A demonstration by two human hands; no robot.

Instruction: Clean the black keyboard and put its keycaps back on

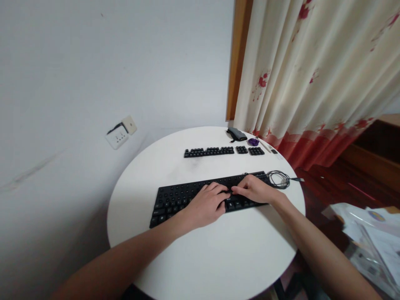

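Note:
A black keyboard (175,199) lies across the white round table (200,258). Its left part carries keys, while the upper area near my hands looks bare of some keycaps. My left hand (208,204) rests over the middle of the keyboard, fingers stretched out and lying on it. Beside it, my right hand (253,189) is closed on the right part, its thumb and fingers curled together close to my left fingertips. Whatever the right fingers grip, if anything, is hidden. Behind the keyboard, loose black keycaps stand in rows (209,153) and two smaller blocks, one a keycap block (256,151).
The keyboard's coiled cable (278,180) lies at the right, its plug at the table edge. Farther back are a grey and black pouch-like item (238,134), a crumpled purple thing (253,142) and a pale stick (265,144). A wall and curtain (281,83) border the table.

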